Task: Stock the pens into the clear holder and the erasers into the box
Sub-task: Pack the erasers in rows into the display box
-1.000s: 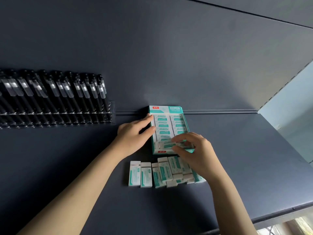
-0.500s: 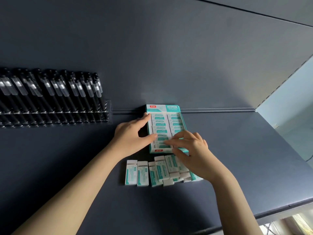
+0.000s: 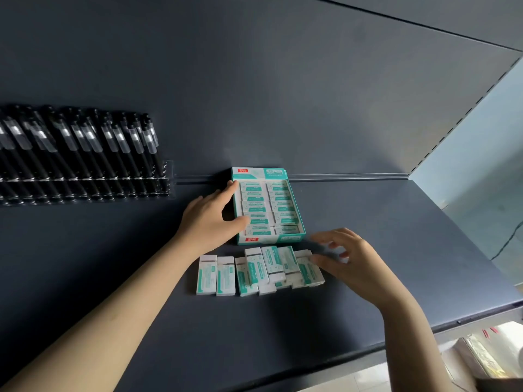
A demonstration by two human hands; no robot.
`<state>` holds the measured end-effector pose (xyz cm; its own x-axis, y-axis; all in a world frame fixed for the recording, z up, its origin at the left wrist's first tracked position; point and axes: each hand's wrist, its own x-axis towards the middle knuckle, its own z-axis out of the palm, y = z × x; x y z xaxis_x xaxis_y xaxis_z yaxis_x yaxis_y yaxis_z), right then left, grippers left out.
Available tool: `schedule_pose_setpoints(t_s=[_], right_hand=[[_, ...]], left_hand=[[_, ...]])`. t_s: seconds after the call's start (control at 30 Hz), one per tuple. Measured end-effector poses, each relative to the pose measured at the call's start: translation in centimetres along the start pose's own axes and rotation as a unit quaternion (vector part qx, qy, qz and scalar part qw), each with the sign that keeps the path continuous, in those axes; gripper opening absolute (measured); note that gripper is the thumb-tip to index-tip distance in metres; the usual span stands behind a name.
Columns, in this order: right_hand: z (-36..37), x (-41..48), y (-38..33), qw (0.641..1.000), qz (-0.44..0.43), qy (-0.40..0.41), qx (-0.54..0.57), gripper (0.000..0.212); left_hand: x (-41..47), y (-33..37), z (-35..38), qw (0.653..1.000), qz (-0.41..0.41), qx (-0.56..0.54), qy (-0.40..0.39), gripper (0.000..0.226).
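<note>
On the shelf [image 3: 396,236], the box [image 3: 271,239] sits at the back, with erasers [image 3: 266,205] in it in two columns. Loose erasers [image 3: 260,270] lie in a row just before it. The holder [image 3: 169,179] with pens [image 3: 85,154] stands well left. The left hand [image 3: 209,219] touches the box's left side; the right hand [image 3: 351,261] is at the row's right end.

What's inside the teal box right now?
The box holds packaged erasers lying flat in two columns. The left hand rests on its left wall, thumb covering part of one eraser. Any layer underneath is hidden.
</note>
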<state>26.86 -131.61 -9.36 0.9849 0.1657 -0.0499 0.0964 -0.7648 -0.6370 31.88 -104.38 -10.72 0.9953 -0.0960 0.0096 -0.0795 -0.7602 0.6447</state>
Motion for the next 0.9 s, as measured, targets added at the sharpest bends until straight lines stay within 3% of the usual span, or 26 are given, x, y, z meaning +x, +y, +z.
schedule_pose_setpoints(t_s=[0.23, 0.3, 0.37, 0.6, 0.77, 0.9], right_hand=[[0.4, -0.6, 0.1, 0.999, -0.001, -0.033, 0.032, 0.04], [0.7, -0.5, 0.1, 0.999, -0.005, -0.028, 0.032, 0.035], [0.8, -0.5, 0.1, 0.997, 0.004, -0.023, 0.069, 0.02], [0.4, -0.9, -0.3, 0.969, -0.019, 0.031, 0.243, 0.018], [0.0, 0.5, -1.2, 0.969, -0.039, 0.04, 0.24, 0.025], [-0.6, 3.0, -2.8, 0.984, -0.054, 0.053, 0.162, 0.024]], left_hand=[[0.2, -0.4, 0.2, 0.999, 0.002, 0.031, -0.023, 0.084], [0.3, -0.4, 0.3, 0.999, -0.001, 0.028, -0.025, 0.085], [0.3, -0.5, 0.3, 0.999, 0.002, 0.033, -0.022, 0.085], [0.2, -0.6, 0.6, 0.999, 0.003, 0.033, -0.016, 0.084], [0.2, -0.7, 0.6, 0.999, 0.007, 0.03, -0.013, 0.084], [0.2, -0.7, 0.5, 0.999, 0.007, 0.032, -0.011, 0.085]])
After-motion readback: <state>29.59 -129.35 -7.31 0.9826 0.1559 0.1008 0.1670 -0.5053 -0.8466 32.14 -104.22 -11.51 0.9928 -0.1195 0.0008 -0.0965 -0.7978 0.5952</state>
